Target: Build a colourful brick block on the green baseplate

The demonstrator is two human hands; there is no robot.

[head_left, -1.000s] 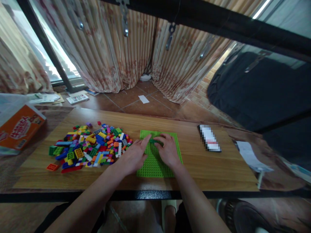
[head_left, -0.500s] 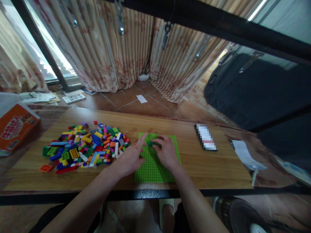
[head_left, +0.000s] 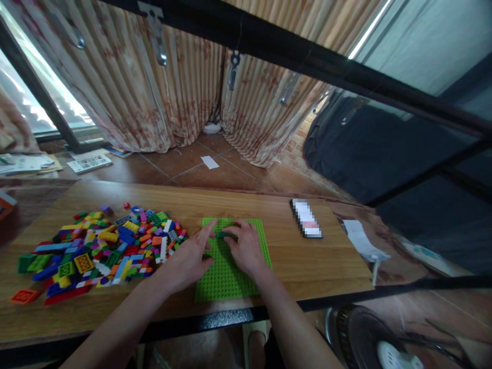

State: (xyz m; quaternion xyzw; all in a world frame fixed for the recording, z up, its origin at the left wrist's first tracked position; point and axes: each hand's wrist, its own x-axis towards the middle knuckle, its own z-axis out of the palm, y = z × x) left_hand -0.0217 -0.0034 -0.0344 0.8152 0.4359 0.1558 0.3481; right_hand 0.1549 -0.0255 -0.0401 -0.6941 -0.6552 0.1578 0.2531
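A light green studded baseplate (head_left: 226, 284) lies on the wooden table under both hands. Near its far edge is a small dark green toy brick (head_left: 220, 234), pinched between the thumb and fingers of my right hand (head_left: 245, 248). The brick is down at the plate's studs; whether it is pressed on cannot be told. My left hand (head_left: 188, 260) rests over the plate's left edge, its index finger stretched out and its thumb apart, with nothing visible in it. A bit of green shows beside its fingers. A pile of mixed coloured bricks (head_left: 125, 236) lies just left of that hand.
A phone (head_left: 306, 218) with a blurred screen lies on the table's right part. White paper (head_left: 361, 238) hangs past the right end. A black bar (head_left: 269, 36) with metal clips crosses overhead. A fan (head_left: 365, 338) stands at lower right, below the table edge.
The view has turned to the right, so everything sits further left. Both hands stay at the far part of the baseplate, with the right still on the dark green brick.
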